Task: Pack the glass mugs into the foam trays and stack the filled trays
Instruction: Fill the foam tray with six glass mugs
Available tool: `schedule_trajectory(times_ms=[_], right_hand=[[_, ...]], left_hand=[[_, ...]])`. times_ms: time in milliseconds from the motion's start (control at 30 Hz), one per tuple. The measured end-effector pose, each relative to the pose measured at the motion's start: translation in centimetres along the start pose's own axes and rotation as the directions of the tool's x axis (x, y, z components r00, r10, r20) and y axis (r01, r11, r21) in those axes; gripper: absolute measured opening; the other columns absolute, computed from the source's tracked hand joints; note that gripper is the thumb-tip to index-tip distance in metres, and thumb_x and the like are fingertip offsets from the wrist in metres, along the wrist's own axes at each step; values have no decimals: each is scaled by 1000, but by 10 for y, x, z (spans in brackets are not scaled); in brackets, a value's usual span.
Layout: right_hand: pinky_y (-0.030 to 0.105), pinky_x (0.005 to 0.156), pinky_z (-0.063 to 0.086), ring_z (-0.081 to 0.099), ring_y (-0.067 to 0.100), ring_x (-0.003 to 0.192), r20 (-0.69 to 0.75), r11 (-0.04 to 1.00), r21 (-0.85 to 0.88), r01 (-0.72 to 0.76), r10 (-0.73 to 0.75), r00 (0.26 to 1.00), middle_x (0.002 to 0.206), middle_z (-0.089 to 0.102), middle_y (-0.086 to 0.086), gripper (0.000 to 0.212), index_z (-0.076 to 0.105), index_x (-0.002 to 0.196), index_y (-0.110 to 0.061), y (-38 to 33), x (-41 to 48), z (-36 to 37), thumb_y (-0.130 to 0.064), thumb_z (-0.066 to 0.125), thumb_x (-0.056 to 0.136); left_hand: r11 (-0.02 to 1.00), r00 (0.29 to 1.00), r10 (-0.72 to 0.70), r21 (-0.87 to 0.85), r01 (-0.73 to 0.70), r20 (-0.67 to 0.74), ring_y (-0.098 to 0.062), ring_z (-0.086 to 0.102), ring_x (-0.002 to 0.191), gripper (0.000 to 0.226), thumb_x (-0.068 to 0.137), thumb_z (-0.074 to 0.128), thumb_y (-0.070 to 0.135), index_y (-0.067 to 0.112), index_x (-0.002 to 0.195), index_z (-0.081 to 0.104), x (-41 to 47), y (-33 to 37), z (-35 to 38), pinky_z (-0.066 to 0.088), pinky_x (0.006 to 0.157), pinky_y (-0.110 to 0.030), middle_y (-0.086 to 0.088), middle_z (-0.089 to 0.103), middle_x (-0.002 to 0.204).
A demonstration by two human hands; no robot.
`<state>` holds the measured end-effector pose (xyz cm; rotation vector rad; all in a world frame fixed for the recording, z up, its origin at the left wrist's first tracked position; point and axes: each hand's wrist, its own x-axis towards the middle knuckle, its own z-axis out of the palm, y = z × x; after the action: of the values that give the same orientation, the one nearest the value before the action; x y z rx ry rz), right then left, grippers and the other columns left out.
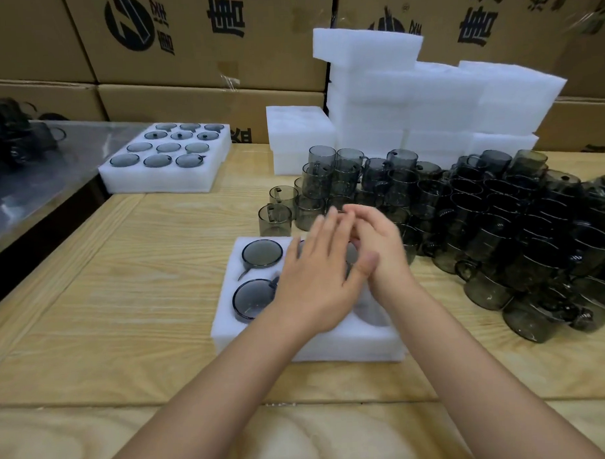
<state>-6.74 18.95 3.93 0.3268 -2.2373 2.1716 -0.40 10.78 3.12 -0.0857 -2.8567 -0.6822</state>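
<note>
Above the near foam tray on the table, the left hand hovered flat with straight fingers, holding nothing; the right hand, crossed just behind it, looked equally empty, though blur hid its fingertips. Two glass mugs sat in the tray's left pockets, handles in their notches. Probably the next mug should come from the near edge of the loose heap at right, lowered straight and pressed evenly until flush.
</note>
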Motion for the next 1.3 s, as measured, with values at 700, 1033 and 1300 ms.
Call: schedule_trajectory(times_ms=[700,1033,1300], right_hand=[[47,101,28,31,38,121,-125,-175,-976,-130,-41,991,128,44,19,29,60,90,-12,-32,56,-130,-40,52,94],[49,95,38,38,39,118,-119,44,-992,-115,-93,989,125,44,19,23,66,104,-3,-35,64,-130,-21,60,91],[47,91,44,46,40,109,-65,171,-985,-26,-230,971,116,48,20,26,71,94,-1,-60,62,-121,-25,60,91]], left_hand=[[970,991,-14,241,-19,135,-10,-14,146,90,72,-13,75,31,151,-8,4,-11,17,-12,116,-50,4,-4,161],[967,989,-15,252,-23,148,-12,-11,147,81,82,-3,71,30,152,1,4,-11,16,-12,116,-50,1,-1,161],[960,988,-12,279,-31,153,-13,-8,147,75,89,7,68,28,152,0,3,-10,15,-9,116,-51,1,0,161]])
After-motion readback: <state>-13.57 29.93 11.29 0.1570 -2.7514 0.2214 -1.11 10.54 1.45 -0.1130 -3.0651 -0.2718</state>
